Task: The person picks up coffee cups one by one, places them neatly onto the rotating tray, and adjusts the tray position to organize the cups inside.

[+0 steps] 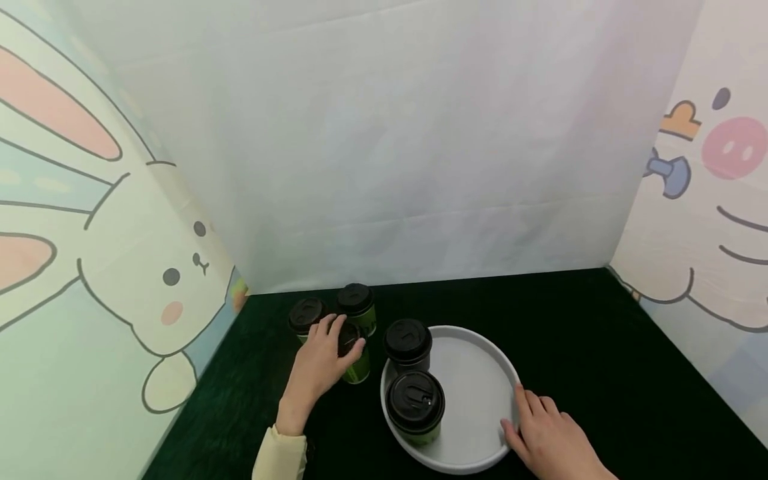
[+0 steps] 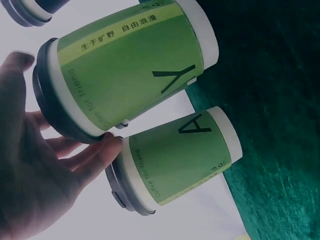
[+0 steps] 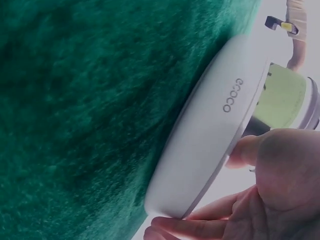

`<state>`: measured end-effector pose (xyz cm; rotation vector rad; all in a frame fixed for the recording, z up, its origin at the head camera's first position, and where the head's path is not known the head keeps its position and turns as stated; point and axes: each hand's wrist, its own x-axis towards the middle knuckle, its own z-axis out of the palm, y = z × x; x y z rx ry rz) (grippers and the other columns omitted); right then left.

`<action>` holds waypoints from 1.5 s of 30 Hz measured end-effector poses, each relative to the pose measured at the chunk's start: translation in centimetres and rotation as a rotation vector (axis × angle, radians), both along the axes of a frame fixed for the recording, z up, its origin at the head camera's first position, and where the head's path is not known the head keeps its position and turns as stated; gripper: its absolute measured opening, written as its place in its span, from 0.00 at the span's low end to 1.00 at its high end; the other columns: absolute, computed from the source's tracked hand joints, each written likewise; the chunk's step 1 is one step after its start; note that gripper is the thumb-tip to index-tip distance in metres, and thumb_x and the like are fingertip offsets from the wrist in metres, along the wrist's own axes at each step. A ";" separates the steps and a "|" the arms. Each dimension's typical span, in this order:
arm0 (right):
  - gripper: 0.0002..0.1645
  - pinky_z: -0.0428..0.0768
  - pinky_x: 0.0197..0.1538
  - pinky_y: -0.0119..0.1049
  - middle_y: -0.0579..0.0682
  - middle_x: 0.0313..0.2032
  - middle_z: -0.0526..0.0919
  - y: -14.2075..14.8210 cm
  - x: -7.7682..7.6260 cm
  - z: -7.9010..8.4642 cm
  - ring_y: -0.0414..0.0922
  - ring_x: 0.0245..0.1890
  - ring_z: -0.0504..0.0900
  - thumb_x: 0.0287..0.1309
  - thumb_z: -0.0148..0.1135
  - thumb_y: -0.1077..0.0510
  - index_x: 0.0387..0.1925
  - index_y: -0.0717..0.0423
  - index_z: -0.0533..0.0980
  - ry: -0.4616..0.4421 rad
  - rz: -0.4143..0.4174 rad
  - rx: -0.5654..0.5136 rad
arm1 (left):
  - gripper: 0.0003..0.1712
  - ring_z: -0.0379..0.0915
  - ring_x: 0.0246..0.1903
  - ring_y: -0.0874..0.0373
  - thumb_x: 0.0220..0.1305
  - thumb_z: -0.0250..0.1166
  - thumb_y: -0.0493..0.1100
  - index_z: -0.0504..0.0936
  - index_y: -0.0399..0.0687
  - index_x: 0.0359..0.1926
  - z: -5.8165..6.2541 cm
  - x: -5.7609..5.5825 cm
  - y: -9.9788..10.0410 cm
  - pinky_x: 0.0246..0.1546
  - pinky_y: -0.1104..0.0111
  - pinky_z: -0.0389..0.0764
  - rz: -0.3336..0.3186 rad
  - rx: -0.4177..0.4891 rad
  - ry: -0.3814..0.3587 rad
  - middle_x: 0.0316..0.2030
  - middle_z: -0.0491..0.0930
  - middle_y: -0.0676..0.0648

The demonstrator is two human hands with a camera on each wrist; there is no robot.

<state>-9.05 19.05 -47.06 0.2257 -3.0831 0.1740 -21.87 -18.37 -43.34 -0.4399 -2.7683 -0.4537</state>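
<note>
My left hand (image 1: 319, 363) reaches over a green paper coffee cup (image 1: 358, 369) with a dark lid. In the left wrist view, this cup (image 2: 132, 70) bears a letter Y; my fingertips are at its lid's edge and the thumb stands slightly off the other side. Beside it is a similar cup (image 2: 182, 152) marked A. My right hand (image 1: 549, 433) grips the rim of a round white tray (image 1: 474, 393), thumb over the inside and fingers along the outside. On the tray's left part stand a front lidded cup (image 1: 415, 408) and another lidded cup (image 1: 408, 343) behind it.
Two more lidded cups, a back one (image 1: 357, 307) and a left one (image 1: 307, 315), stand just beyond my left hand. Dark green cloth (image 1: 576, 333) covers the table. A pale back wall (image 1: 420, 147) and side panels with cartoon animals enclose it.
</note>
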 end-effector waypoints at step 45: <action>0.30 0.84 0.42 0.43 0.73 0.63 0.71 1.9 -9.3 0.2 0.53 0.51 0.83 0.75 0.48 0.59 0.67 0.78 0.63 -0.139 0.084 -0.535 | 0.40 0.74 0.55 0.47 0.62 0.59 0.65 0.71 0.49 0.70 12.0 9.4 9.8 0.49 0.55 0.83 -0.541 0.098 0.598 0.64 0.73 0.41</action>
